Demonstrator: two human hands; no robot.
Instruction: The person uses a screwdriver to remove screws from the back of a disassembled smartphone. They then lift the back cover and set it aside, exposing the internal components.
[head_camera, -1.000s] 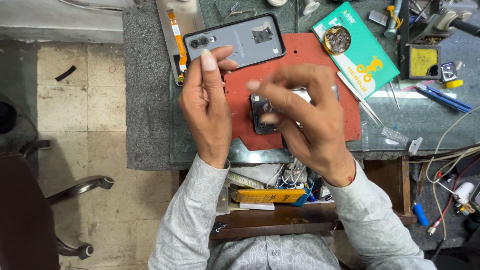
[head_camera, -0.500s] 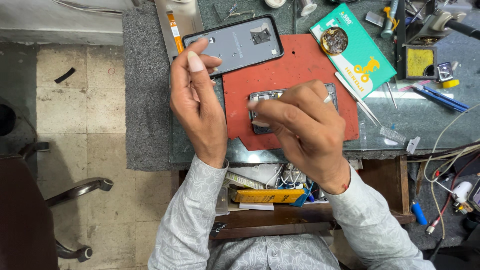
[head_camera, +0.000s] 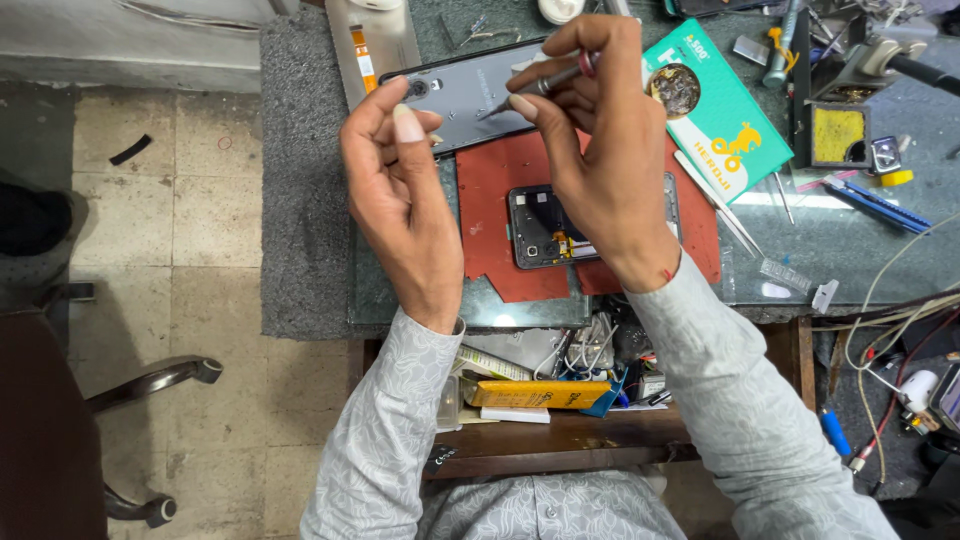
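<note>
My right hand (head_camera: 600, 130) is raised over the bench and grips a small metal screwdriver (head_camera: 535, 88), its tip pointing left over a grey phone back cover (head_camera: 465, 95). My left hand (head_camera: 395, 190) hovers beside it with fingers loosely curled, thumb and forefinger close together, and I cannot tell if it pinches anything. Below my right hand an opened phone (head_camera: 545, 228) lies face down on a red work mat (head_camera: 490, 200), its insides exposed.
A green box (head_camera: 735, 125) with a round dish of small parts (head_camera: 675, 90) lies to the right. Tweezers (head_camera: 720, 200), a yellow sponge holder (head_camera: 840, 135), blue tools (head_camera: 880, 200) and cables (head_camera: 890, 320) crowd the right side. An open drawer (head_camera: 540, 395) holds clutter. A chair (head_camera: 60, 430) stands at left.
My right hand lifted off the opened phone and moved up toward the grey back cover with the screwdriver. My left hand left the cover's edge and rose beside it.
</note>
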